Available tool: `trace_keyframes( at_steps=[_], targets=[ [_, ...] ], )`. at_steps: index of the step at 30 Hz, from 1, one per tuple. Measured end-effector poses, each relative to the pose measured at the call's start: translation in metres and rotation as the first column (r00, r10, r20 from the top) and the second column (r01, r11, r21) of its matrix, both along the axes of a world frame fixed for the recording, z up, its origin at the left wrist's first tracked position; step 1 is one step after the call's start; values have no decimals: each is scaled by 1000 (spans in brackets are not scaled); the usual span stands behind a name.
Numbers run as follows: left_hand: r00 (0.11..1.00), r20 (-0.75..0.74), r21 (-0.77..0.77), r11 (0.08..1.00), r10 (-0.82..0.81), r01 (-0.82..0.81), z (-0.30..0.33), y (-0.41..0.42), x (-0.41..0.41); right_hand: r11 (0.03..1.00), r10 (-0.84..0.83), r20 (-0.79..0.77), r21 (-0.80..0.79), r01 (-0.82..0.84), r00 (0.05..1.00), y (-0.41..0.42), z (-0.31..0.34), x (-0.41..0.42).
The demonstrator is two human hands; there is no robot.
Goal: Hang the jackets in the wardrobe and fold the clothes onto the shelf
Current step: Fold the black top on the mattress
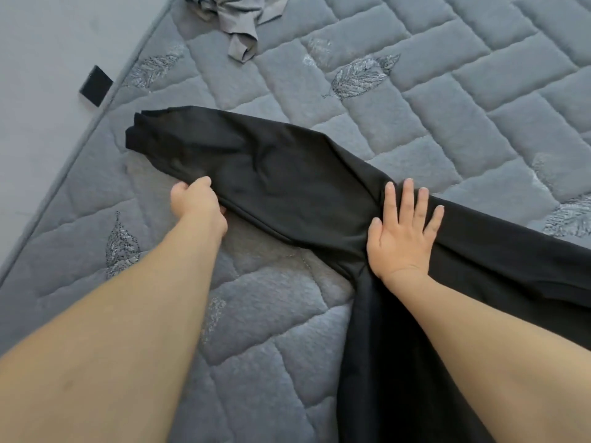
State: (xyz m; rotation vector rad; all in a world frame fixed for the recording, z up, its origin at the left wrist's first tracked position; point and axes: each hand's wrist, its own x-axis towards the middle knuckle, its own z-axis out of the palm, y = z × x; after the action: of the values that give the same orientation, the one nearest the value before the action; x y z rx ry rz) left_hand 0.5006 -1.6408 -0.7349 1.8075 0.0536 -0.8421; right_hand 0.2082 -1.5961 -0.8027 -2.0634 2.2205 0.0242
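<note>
Pinching the near edge of a black soft-fabric garment [287,174], the left hand [196,204] is curling its fingers and thumb round the cloth at centre left of the frame, so this grip is grasping the garment. Lying flat with fingers straight and spread, the right hand [403,230] is pressing down on the same black garment at centre right, a released grip resting palm-down on the fabric. One long part of the garment is stretching from under the right hand up toward the centre left, ending in a bunched cuff-like end, while the rest is running off the right edge and down toward the bottom of the frame. It is lying on a grey quilted mattress [447,91] with stitched brick-shaped panels and embroidered leaf motifs. Near the top, left of centre, a crumpled grey cloth garment [230,17] is lying on the mattress, well apart from the black one. A small black tag [96,86] is sticking out at the mattress's edge in the upper left.
</note>
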Motion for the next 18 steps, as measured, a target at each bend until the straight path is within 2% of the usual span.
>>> trace_keyframes(
  at_steps=[2, 4, 5, 6, 7, 8, 9, 10, 12, 14, 16, 17, 18],
  targets=[
    [946, 306, -5, 994, -106, 113, 17, 5, -19, 1000, 27, 29, 6, -27, 999, 0, 6, -1],
    [749, 611, 27, 952, -257, 305, 41, 18, -51, 997, 49, 198, 48, -59, 979, -1, 21, -8],
    [637, 705, 26, 909, -312, 416, 51, 25, -71, 994, 11, 387, 95, -52, 922, 0, 31, -16],
    [528, 774, 21, 849, -348, 528, 60, 33, -91, 984, -67, 638, 170, -55, 767, 2, 47, -28],
    [421, 824, 34, 774, -380, 633, 65, 42, -114, 968, -214, 853, 252, -15, 477, 5, 66, -47],
    [305, 855, 71, 678, -419, 731, 69, 53, -142, 930, -368, 920, 366, 42, 132, 10, 85, -73],
    [171, 871, 138, 562, -461, 815, 70, 66, -172, 884, -449, 884, 461, 74, -132, 17, 102, -105],
    [3, 880, 233, 438, -474, 868, 68, 82, -205, 849, -473, 836, 517, 108, -280, 26, 117, -142],
    [-359, 856, 453, 205, -372, 867, 55, 114, -273, 786, -477, 781, 584, 202, -404, 44, 131, -218],
    [-632, 682, 661, -58, -368, 748, 39, 145, -340, 723, -495, 740, 642, 256, -456, 63, 140, -285],
    [-787, 440, 731, -336, -432, 593, 23, 164, -387, 684, -570, 706, 691, 235, -420, 82, 141, -326],
    [-838, 329, 737, -437, -436, 517, 17, 169, -403, 661, -613, 686, 717, 219, -393, 90, 141, -338],
    [-864, 270, 738, -486, -425, 469, 12, 173, -415, 628, -655, 673, 738, 249, -343, 96, 138, -345]
  ],
)
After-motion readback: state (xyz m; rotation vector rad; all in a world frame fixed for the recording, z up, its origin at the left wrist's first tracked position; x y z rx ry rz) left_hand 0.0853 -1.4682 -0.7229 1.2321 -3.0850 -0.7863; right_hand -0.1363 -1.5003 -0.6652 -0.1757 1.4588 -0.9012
